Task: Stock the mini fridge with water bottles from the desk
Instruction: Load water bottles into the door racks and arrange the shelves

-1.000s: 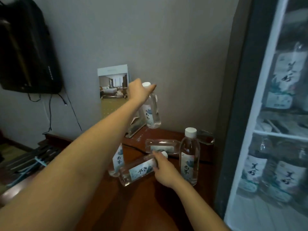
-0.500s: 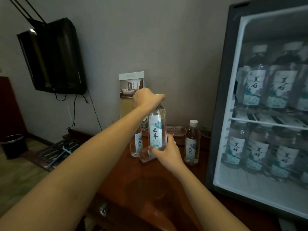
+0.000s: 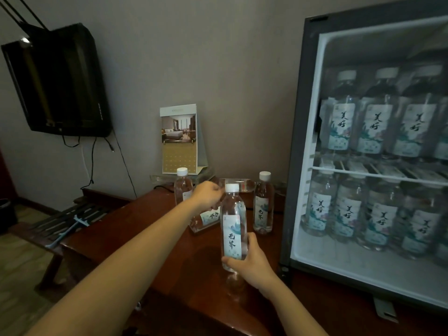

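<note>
My right hand [image 3: 251, 263] grips a clear water bottle [image 3: 233, 224] by its lower part and holds it upright above the brown desk [image 3: 135, 241]. My left hand [image 3: 208, 196] hovers with curled fingers right over a bottle lying on its side [image 3: 204, 220]; the grip itself is hidden. Two more bottles stand behind, one on the left [image 3: 183, 186] and one on the right [image 3: 263, 204]. Another lies flat at the back [image 3: 240, 184]. The open mini fridge [image 3: 297, 151] stands to the right, with bottles in rows on both shelves.
A brochure stand [image 3: 179, 139] leans against the wall behind the bottles. A black TV [image 3: 58, 81] hangs at the upper left with cables below. A slatted luggage rack [image 3: 65, 218] sits left of the desk. The fridge's white floor [image 3: 339, 260] shows in front of its lower row.
My left hand let go of the upright bottle's top and dropped to the lying bottle. My right hand now carries the upright bottle alone, nearer to me.
</note>
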The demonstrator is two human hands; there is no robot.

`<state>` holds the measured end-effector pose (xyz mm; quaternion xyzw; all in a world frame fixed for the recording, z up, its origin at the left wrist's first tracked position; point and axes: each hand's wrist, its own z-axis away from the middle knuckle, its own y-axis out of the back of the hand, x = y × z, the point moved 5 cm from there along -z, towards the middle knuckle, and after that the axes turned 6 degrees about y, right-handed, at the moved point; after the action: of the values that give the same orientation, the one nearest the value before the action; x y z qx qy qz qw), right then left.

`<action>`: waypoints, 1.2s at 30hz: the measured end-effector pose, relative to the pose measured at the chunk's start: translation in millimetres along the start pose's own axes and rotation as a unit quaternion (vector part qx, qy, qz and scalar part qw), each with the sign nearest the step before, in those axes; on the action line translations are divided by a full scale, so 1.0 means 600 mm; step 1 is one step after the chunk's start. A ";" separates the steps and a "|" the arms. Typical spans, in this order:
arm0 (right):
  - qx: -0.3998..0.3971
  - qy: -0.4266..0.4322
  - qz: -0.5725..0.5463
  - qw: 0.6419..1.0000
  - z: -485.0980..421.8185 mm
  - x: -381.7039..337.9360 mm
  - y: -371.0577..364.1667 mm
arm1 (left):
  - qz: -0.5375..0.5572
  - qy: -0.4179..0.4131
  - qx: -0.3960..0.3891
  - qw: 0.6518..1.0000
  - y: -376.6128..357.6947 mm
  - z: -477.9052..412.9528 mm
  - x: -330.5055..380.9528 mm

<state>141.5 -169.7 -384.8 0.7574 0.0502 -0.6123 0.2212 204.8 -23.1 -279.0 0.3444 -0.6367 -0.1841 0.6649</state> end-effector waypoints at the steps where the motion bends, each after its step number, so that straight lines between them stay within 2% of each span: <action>1: 0.002 0.000 0.007 1.000 -0.005 0.007 0.004 | -0.015 0.003 -0.008 1.000 -0.011 -0.009 -0.008; 7: 0.014 0.009 0.083 0.996 -0.046 0.039 0.020 | -0.079 0.001 0.029 0.996 -0.050 -0.072 -0.048; 12: 0.027 0.020 0.087 0.996 -0.088 0.052 0.027 | -0.097 -0.001 0.074 0.993 -0.054 -0.138 -0.058; 16: 0.051 0.029 0.059 0.997 -0.118 0.057 0.038 | -0.106 0.008 0.079 0.991 -0.061 -0.205 -0.057; 26: 0.053 0.013 0.048 0.997 -0.168 0.082 0.049 | -0.141 0.026 0.001 0.990 -0.117 -0.370 -0.050; 31: 0.073 0.016 0.052 0.996 -0.180 0.091 0.050 | -0.248 0.022 -0.038 0.968 -0.170 -0.424 -0.064; 36: 0.082 0.018 0.055 0.995 -0.186 0.096 0.048 | -0.213 0.017 -0.024 0.977 -0.172 -0.420 -0.068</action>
<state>266.8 -162.5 -414.5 0.7854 -0.0379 -0.5874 0.1913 465.3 -10.6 -367.5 0.4590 -0.5327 -0.3310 0.6293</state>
